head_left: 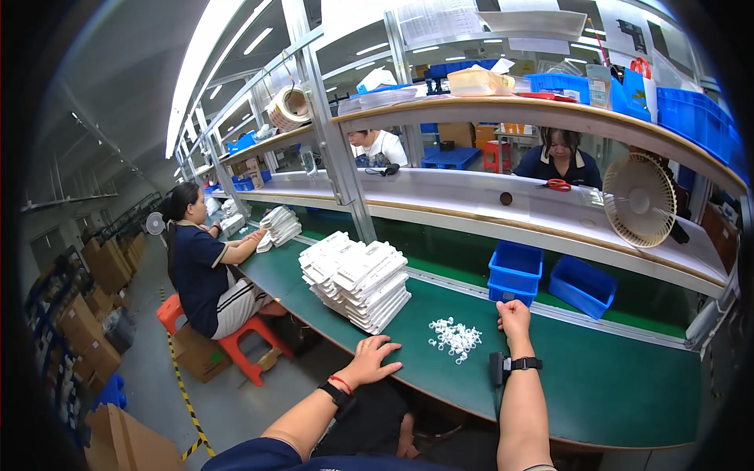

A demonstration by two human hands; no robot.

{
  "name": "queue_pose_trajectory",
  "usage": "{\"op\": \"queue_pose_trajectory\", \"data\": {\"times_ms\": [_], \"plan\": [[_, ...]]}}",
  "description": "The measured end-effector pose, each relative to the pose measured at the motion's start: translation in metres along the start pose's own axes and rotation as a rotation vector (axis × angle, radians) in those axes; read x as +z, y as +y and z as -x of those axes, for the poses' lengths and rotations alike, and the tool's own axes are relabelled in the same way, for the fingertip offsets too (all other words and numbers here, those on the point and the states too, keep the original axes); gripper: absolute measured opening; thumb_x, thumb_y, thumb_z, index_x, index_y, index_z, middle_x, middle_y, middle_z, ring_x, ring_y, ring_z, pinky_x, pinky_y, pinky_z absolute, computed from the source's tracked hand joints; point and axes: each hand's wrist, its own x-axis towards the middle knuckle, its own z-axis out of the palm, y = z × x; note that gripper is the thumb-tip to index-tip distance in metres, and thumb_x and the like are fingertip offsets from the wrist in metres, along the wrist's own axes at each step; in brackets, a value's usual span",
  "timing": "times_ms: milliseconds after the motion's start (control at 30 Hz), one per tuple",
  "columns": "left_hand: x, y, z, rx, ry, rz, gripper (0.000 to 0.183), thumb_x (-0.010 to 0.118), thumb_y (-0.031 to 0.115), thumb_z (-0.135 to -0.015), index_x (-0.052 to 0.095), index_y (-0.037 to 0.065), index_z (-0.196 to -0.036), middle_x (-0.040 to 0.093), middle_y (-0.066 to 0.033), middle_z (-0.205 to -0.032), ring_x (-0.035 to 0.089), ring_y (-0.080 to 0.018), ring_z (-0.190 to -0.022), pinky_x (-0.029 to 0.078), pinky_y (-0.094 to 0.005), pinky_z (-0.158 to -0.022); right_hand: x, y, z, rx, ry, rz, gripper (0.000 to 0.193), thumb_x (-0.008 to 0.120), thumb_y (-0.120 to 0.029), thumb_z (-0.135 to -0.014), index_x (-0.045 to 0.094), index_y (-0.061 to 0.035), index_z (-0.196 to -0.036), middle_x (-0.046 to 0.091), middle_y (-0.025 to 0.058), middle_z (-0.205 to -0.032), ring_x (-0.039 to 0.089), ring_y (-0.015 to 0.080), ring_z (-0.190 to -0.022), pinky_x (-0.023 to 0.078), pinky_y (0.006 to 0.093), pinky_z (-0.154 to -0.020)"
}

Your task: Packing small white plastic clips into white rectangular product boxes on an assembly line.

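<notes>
My left hand (369,363) rests at the near edge of the green work table (613,385), fingers spread and nothing in them. Just beyond it stand stacked flat white plastic panels (357,279), piled unevenly in two leaning columns. My right hand (514,318) is closed above the table, fingers curled together in front of a blue bin (515,271); whatever they may hold is hidden. Between my hands lies a loose heap of small white ring-shaped plastic parts (455,339), nearer to the right hand.
A second blue bin (583,286) leans beside the first. Above runs a shelf with a fan (640,200) and red-handled scissors (556,185). To the left a co-worker (208,259) sits on a red stool (255,349) at more white panels (279,228). Two people sit across the bench.
</notes>
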Motion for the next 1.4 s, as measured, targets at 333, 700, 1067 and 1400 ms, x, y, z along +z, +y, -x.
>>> {"op": "queue_pose_trajectory", "data": {"times_ms": [333, 700, 1067, 1400], "plan": [[-0.033, 0.006, -0.026, -0.075, -0.249, -0.019, 0.054, 0.071, 0.042, -0.075, 0.060, 0.019, -0.123, 0.053, -0.0168, -0.127, 0.050, -0.0341, -0.117, 0.041, -0.0392, -0.099, 0.000, 0.005, -0.005, -0.038, 0.010, 0.016, 0.021, 0.070, -0.014, -0.082, 0.054, -0.0047, -0.071, 0.053, 0.0009, -0.059, 0.051, 0.0090, -0.045, 0.041, 0.0241, -0.038], [-0.053, 0.013, -0.043, -0.074, -0.494, -0.097, 0.059, 0.068, 0.045, -0.076, 0.057, 0.018, -0.127, 0.055, -0.0150, -0.119, 0.055, -0.0318, -0.109, 0.044, -0.0376, -0.095, -0.001, 0.006, -0.003, -0.085, -0.006, 0.072, 0.021, 0.070, -0.012, -0.081, 0.054, -0.0052, -0.070, 0.054, 0.0014, -0.058, 0.052, 0.0094, -0.046, 0.042, 0.0245, -0.040], [-0.073, 0.016, -0.057, 0.066, -0.649, -0.128, 0.065, 0.067, 0.048, -0.077, 0.054, 0.012, -0.130, 0.050, -0.0210, -0.132, 0.052, -0.0354, -0.117, 0.042, -0.0377, -0.098, -0.005, -0.001, 0.003, -0.044, -0.037, 0.093, 0.019, 0.068, -0.012, -0.083, 0.054, -0.0064, -0.072, 0.053, -0.0009, -0.061, 0.051, 0.0077, -0.048, 0.042, 0.0216, -0.042], [-0.090, 0.097, -0.136, 0.255, -0.511, 0.073, 0.051, 0.064, 0.044, -0.081, 0.061, 0.007, -0.116, 0.064, -0.0195, -0.099, 0.061, -0.0363, -0.096, 0.048, -0.0428, -0.083, -0.006, 0.000, 0.006, -0.036, -0.066, 0.175, 0.020, 0.070, -0.014, -0.082, 0.054, -0.0074, -0.072, 0.053, -0.0023, -0.061, 0.050, 0.0058, -0.050, 0.041, 0.0203, -0.045]]}}
